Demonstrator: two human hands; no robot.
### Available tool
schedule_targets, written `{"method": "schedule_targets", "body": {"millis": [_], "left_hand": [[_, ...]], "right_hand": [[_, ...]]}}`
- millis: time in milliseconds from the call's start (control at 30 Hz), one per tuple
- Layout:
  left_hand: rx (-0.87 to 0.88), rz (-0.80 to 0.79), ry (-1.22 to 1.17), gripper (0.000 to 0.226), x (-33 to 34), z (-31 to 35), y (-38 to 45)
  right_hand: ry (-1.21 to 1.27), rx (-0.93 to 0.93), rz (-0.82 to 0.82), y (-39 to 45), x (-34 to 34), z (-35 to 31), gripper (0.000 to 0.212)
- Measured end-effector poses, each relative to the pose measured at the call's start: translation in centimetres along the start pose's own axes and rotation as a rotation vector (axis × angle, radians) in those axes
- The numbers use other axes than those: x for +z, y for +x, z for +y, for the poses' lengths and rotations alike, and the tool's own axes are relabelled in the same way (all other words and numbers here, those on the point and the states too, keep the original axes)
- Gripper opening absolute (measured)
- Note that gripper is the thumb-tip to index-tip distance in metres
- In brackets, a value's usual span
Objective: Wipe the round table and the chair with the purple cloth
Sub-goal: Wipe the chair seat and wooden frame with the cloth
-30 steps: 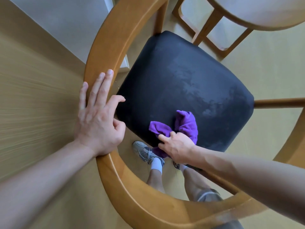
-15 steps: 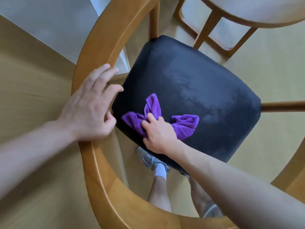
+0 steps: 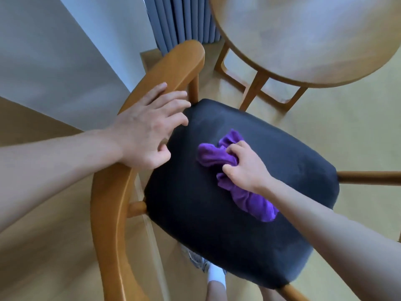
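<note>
1. The left hand (image 3: 145, 131) lies flat on the chair's (image 3: 112, 213) wooden rail, fingers spread, holding nothing; it should brace the frame.
2. The seat (image 3: 217, 224) is being wiped; long overlapping strokes to each edge would serve best.
3. The right hand's (image 3: 245, 168) grip is bunched round the cloth (image 3: 249, 198), pressed mid-seat.
4. The bench (image 3: 308, 35) stands beyond, to the right.
</note>
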State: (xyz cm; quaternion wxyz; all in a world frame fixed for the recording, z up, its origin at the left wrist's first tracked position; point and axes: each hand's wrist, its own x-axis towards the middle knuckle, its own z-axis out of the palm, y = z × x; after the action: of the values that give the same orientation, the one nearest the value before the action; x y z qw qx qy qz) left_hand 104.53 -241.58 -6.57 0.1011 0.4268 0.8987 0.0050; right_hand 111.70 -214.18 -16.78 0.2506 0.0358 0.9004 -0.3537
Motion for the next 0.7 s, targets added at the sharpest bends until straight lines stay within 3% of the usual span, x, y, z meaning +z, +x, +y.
{"method": "schedule_targets", "body": {"millis": [133,233,333,567,633,700], "left_hand": [[-0.032,0.025,-0.009,0.056,0.1,0.0,0.6],[-0.039,0.006,0.017,0.054,0.3,0.1,0.4],[-0.020,0.001,0.033,0.052,0.3,-0.1,0.6],[-0.018,0.015,-0.024,0.041,0.5,-0.4,0.6],[-0.015,0.013,-0.035,0.040,0.5,-0.5,0.6],[-0.009,-0.001,-0.046,0.039,0.4,-0.6,0.7]], "right_hand": [[-0.132,-0.166,0.021,6.8,0.4,-4.2,0.035],[-0.415,-0.099,0.004,8.2,3.1,-5.2,0.044],[-0.482,-0.007,0.014,4.9,4.7,-3.0,0.036],[-0.571,0.132,-0.282,-7.2,2.6,6.2,0.015],[-0.474,0.194,-0.228,-6.4,1.1,5.8,0.011],[-0.331,0.198,-0.016,-4.3,0.4,4.1,0.011]]}}
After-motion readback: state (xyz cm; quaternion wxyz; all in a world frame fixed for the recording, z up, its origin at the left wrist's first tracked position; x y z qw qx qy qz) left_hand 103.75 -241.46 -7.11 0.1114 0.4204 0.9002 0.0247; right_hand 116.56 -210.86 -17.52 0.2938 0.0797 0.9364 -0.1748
